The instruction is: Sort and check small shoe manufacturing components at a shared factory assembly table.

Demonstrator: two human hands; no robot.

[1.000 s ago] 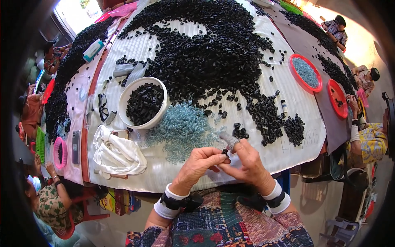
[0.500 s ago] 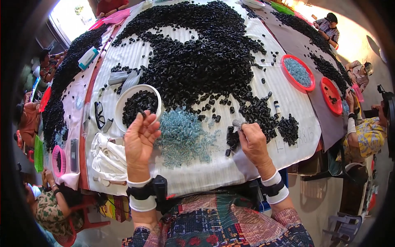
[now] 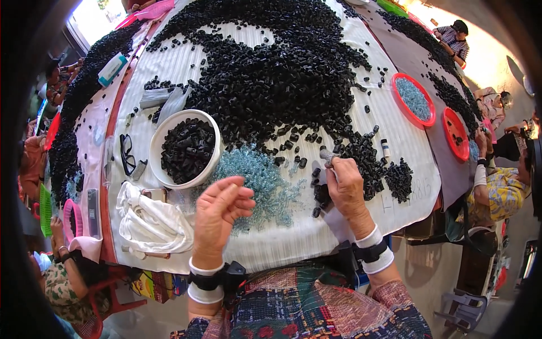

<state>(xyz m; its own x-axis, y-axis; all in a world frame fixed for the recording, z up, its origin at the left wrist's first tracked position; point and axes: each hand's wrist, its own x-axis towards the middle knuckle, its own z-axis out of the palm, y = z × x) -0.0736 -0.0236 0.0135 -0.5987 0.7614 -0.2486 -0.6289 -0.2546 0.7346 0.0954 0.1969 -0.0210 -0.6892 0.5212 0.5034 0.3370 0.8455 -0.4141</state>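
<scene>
Grey material (image 3: 328,154) is pinched between the narrowed fingers of the right hand (image 3: 346,182), beside loose black pieces (image 3: 370,164). The left hand (image 3: 221,210) is raised, its fingers loosely curled and parted; part of a pale-blue pile (image 3: 248,166) is hidden by it. Beyond, a white bowl (image 3: 193,183) is filled, and a white cloth (image 3: 155,220) is bunched on the table (image 3: 282,243).

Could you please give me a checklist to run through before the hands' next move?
1. Left hand empty: ok, fingers loosely curled, nothing visible in it.
2. Right hand empty: cannot tell, its fingertips hide any grip.
3. Round white bowl upright: ok, holding small black cylindrical parts.
4. Heap of small translucent pale-blue pieces kept together: not ok, some strewn on its right.
5. Black-framed eyeglasses apart from the bowl: ok, lying left of it.
</scene>
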